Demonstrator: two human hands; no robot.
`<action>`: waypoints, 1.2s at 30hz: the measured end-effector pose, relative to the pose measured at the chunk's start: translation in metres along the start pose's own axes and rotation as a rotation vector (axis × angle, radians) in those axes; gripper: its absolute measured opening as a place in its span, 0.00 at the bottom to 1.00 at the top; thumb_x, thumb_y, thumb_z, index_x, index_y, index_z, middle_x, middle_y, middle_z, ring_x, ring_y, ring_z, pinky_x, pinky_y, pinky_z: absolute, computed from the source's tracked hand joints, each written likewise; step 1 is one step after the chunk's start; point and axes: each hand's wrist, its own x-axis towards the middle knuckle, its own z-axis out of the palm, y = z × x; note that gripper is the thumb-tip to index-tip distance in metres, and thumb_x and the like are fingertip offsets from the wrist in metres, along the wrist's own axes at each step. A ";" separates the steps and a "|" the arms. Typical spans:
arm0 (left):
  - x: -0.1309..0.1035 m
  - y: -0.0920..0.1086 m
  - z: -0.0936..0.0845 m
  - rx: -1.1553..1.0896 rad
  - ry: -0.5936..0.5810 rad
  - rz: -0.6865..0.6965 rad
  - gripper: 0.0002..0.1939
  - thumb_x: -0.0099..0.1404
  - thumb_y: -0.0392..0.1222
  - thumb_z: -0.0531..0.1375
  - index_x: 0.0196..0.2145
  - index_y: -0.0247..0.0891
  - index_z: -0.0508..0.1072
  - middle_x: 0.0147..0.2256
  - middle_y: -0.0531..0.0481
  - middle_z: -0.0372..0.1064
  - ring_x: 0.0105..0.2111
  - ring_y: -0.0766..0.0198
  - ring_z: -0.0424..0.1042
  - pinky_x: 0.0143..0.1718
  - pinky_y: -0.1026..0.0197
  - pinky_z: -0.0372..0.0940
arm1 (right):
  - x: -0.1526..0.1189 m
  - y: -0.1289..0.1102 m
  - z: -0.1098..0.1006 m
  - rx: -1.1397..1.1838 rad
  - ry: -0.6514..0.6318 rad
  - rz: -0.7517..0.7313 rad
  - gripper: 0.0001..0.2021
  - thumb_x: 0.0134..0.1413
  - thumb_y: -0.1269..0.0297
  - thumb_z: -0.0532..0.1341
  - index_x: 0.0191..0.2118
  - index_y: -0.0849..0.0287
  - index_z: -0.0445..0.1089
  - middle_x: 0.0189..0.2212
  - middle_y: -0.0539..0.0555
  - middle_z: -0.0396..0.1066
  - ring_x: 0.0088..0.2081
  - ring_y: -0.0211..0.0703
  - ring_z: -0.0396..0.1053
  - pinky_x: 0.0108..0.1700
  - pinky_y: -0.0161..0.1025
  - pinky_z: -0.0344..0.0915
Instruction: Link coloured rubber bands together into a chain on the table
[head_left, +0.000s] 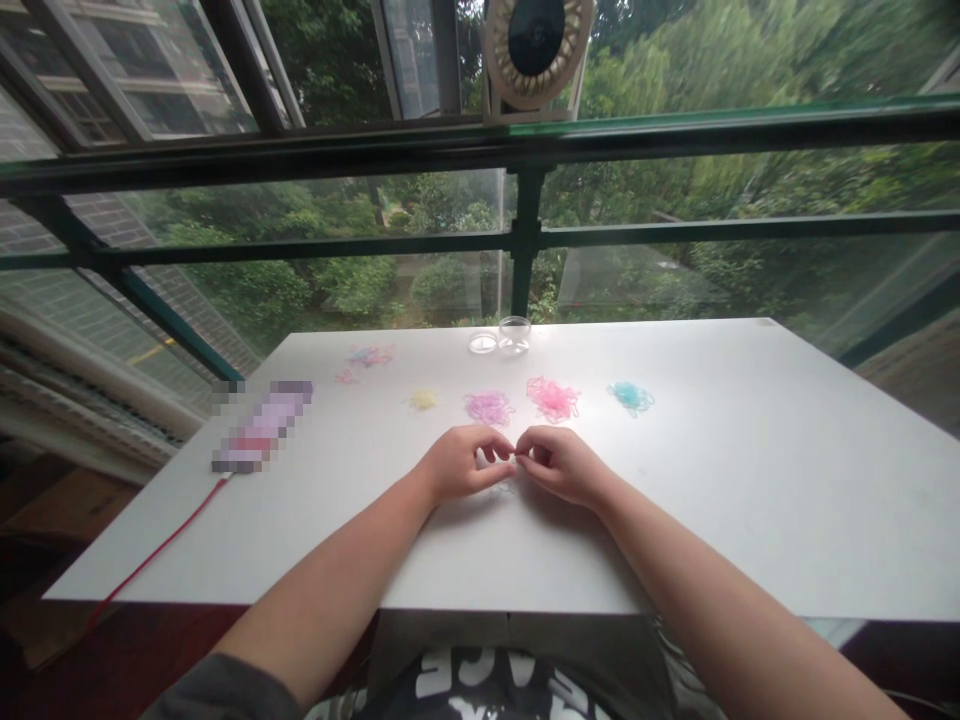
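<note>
My left hand [457,466] and my right hand [564,466] meet over the middle of the white table [720,520]. Both are closed in a pinch, thumb and index fingertips almost touching those of the other hand. Whatever lies between the fingertips is too small to make out. Just below them a few pale, clear bands [504,488] lie on the tabletop. Beyond my hands are loose piles of thin elastic bands: purple bands [489,407], pink bands [552,398], yellow bands [423,399] and teal bands [631,396].
A round clear container [514,338] and its clear lid [483,343] stand near the far edge. Mixed bands [371,356] lie at the back left. A blurred-out phone-like object [264,428] with a red cable [169,540] is on the left. A fan [537,45] hangs by the green railing [450,150].
</note>
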 end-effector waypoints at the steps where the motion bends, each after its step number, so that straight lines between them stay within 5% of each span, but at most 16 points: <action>1: 0.001 0.001 0.001 0.009 0.007 -0.001 0.09 0.55 0.43 0.58 0.33 0.36 0.73 0.30 0.50 0.71 0.28 0.68 0.67 0.30 0.66 0.61 | 0.000 0.000 0.000 0.001 0.002 0.004 0.02 0.45 0.72 0.56 0.27 0.60 0.65 0.16 0.44 0.57 0.19 0.30 0.53 0.22 0.29 0.51; 12: 0.003 0.002 0.003 -0.012 0.063 -0.093 0.08 0.56 0.40 0.56 0.28 0.35 0.73 0.24 0.51 0.69 0.24 0.70 0.64 0.27 0.67 0.58 | 0.000 0.002 0.004 0.051 0.042 -0.043 0.11 0.42 0.70 0.60 0.36 0.59 0.64 0.24 0.47 0.64 0.20 0.29 0.55 0.22 0.28 0.54; 25: 0.002 -0.005 0.004 -0.079 0.079 -0.146 0.07 0.54 0.39 0.55 0.24 0.33 0.69 0.19 0.54 0.63 0.20 0.72 0.59 0.24 0.69 0.55 | 0.003 0.005 0.001 -0.062 0.134 -0.149 0.05 0.51 0.68 0.56 0.29 0.58 0.69 0.25 0.51 0.62 0.24 0.33 0.58 0.28 0.32 0.57; 30: 0.001 -0.007 0.005 -0.096 0.078 -0.158 0.07 0.53 0.39 0.55 0.23 0.33 0.68 0.19 0.55 0.62 0.20 0.73 0.57 0.23 0.69 0.54 | 0.001 0.003 -0.001 -0.021 0.156 -0.129 0.04 0.49 0.72 0.56 0.32 0.59 0.67 0.25 0.50 0.61 0.24 0.33 0.57 0.27 0.32 0.57; 33: 0.001 -0.008 0.005 -0.107 0.076 -0.159 0.07 0.53 0.39 0.55 0.23 0.32 0.68 0.19 0.55 0.61 0.20 0.73 0.56 0.22 0.70 0.53 | 0.001 0.005 0.002 0.025 0.129 -0.124 0.12 0.45 0.72 0.58 0.40 0.58 0.65 0.27 0.49 0.62 0.22 0.31 0.56 0.26 0.31 0.57; 36: 0.001 -0.008 0.006 -0.116 0.068 -0.157 0.07 0.54 0.39 0.55 0.23 0.32 0.68 0.19 0.55 0.61 0.20 0.73 0.56 0.22 0.70 0.52 | 0.003 0.006 0.007 0.017 0.099 -0.148 0.09 0.45 0.73 0.58 0.36 0.58 0.67 0.27 0.49 0.62 0.23 0.31 0.57 0.26 0.30 0.57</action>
